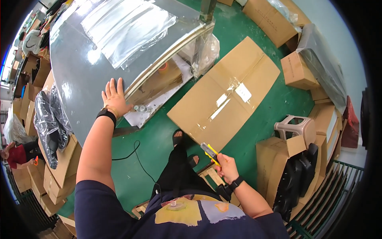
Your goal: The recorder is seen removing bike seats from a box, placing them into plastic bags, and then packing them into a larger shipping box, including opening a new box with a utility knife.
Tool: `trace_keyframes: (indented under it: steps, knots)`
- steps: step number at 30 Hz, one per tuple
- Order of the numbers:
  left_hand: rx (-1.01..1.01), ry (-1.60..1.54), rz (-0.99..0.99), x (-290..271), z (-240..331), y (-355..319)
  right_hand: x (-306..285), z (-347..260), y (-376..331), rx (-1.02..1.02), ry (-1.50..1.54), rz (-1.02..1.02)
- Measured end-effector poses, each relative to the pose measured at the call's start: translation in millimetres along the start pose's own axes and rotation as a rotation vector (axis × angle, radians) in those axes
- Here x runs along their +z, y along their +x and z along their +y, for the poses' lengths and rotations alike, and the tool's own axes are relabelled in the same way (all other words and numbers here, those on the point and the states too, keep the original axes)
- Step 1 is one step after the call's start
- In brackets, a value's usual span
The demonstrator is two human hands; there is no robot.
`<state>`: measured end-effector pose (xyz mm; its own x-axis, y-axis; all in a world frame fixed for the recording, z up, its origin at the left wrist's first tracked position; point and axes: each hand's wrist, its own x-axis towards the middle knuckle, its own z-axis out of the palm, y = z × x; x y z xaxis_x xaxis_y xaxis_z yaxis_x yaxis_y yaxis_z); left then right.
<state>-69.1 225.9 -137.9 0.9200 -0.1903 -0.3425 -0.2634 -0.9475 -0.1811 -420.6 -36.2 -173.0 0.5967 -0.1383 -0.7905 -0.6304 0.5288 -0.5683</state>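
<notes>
My left hand (pixel 115 98) lies flat with fingers spread on the near edge of a grey-topped table (pixel 73 85). Farther along that tabletop is a stack of clear plastic bags (pixel 127 30). In my right hand (pixel 227 167) is a yellow and black utility knife (pixel 211 153), gripped by its handle and tilted up to the left. Whether its blade is out, I cannot tell. Just beyond the knife, a large taped carton (pixel 211 99) with a white label (pixel 243 93) rests on the green floor.
At right, a beige plastic stool (pixel 294 129) stands behind an open carton (pixel 270 171) of black parts. More boxes (pixel 300 69) line the right wall. A black cable (pixel 139 159) trails over the floor near my feet. Plastic-wrapped black items (pixel 49 119) sit on cartons at left; other people are beyond.
</notes>
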Motion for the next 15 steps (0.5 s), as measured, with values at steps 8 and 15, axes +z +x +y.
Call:
trace_keyframes:
  steps: [8, 15]
  knots:
    - [0.015, -0.012, 0.013, 9, -4, 6, 9, 37, 34, -0.044, 0.125, 0.034]
    - [0.017, 0.018, 0.006, 8, -3, 6, 16, 57, 53, 0.019, 0.094, 0.251]
